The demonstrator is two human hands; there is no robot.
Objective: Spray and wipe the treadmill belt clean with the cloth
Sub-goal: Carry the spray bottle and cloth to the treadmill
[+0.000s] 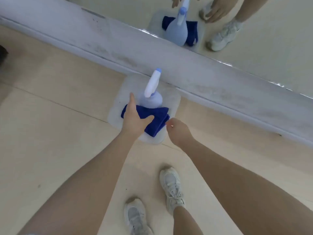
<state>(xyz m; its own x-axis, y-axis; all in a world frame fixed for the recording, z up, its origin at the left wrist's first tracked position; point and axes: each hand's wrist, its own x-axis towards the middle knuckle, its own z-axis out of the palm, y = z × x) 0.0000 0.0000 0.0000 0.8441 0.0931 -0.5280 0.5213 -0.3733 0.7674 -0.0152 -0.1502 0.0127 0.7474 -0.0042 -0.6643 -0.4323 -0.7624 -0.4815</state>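
cloth: folded deep-blue cloth [157, 121], soft napped weave, matt
bottle: pale-blue plastic spray bottle [150, 99], smooth, white plastic trigger head
tray: translucent white plastic tray [116, 106], frosted
floor: pale beige floor [59, 133], smooth, low sheen
mirror: wall mirror [254, 39], glossy

Left part of blue cloth [157, 119] covered by left hand [133, 117]; grip underneath not discernible. Lower body of spray bottle [150, 99] partly hidden behind cloth and hand. Right hand [177, 131] curled, fingertips out of sight. Mirror [254, 39] reflection cropped at top edge, bottle head and hands cut off. Whole frame softly blurred; no label legible.
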